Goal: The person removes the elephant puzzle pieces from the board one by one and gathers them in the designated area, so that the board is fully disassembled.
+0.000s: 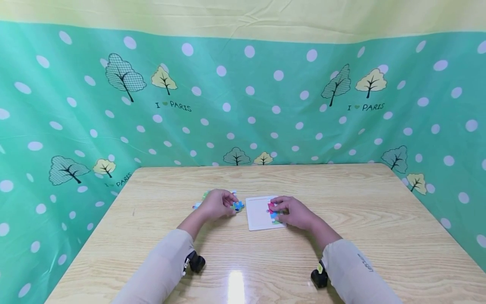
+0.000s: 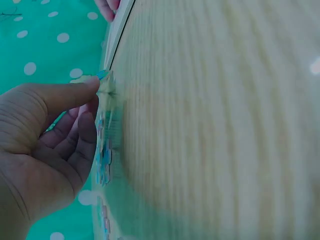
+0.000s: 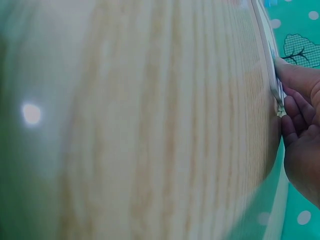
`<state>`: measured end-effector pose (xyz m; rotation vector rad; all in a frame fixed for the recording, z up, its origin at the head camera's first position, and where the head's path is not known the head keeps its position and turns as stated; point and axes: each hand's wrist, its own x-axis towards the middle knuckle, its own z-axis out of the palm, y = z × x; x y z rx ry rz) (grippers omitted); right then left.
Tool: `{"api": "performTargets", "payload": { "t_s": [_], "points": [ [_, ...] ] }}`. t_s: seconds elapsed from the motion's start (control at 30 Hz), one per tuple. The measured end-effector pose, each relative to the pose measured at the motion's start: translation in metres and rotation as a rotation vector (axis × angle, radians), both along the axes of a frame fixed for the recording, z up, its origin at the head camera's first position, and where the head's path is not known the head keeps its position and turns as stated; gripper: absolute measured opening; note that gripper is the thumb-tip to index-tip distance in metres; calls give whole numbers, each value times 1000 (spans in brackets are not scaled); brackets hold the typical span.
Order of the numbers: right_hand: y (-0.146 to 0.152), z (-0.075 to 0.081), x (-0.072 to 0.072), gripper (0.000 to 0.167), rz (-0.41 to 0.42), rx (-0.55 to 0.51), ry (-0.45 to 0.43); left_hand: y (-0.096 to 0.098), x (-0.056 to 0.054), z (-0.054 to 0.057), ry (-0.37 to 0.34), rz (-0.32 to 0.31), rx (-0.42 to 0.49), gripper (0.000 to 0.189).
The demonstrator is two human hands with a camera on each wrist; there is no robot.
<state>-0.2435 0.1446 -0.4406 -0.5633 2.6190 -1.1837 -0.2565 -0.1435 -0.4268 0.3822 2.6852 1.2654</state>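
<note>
My left hand (image 1: 216, 205) pinches a blue jigsaw piece (image 1: 238, 206) between thumb and fingers, just left of a white puzzle tray (image 1: 258, 215). The left wrist view shows this hand (image 2: 55, 135) with the piece's edge (image 2: 102, 74) at the thumb tip. My right hand (image 1: 296, 212) holds the tray's right side, its fingertips over the joined pieces (image 1: 271, 208) in red, blue and green there. In the right wrist view the thumb (image 3: 295, 75) lies on the tray's edge and the other fingers curl beside its corner; their exact contact is partly hidden.
Several loose jigsaw pieces (image 1: 196, 205) lie on the wooden table (image 1: 159, 236) behind and left of the left hand, partly covered by it. A green dotted curtain (image 1: 243, 97) hangs behind the table and along its sides.
</note>
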Motion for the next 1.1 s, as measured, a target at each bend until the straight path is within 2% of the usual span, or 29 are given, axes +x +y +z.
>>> {"api": "performTargets", "payload": {
  "t_s": [0.27,0.47,0.63,0.83,1.1],
  "points": [
    [-1,-1,0,29,9,7,11,-2,-5,1,66,-18,-117,25],
    [-1,0,0,28,13,14,8,-8,-7,-2,81,-35,-181,24],
    [0,1,0,28,22,22,22,-13,-6,-4,70,-26,-174,27],
    [1,1,-1,28,34,36,37,-16,-3,-3,55,-8,-123,36],
    [1,0,-1,26,25,29,28,-18,-2,-6,29,7,-67,39]
  ]
}}
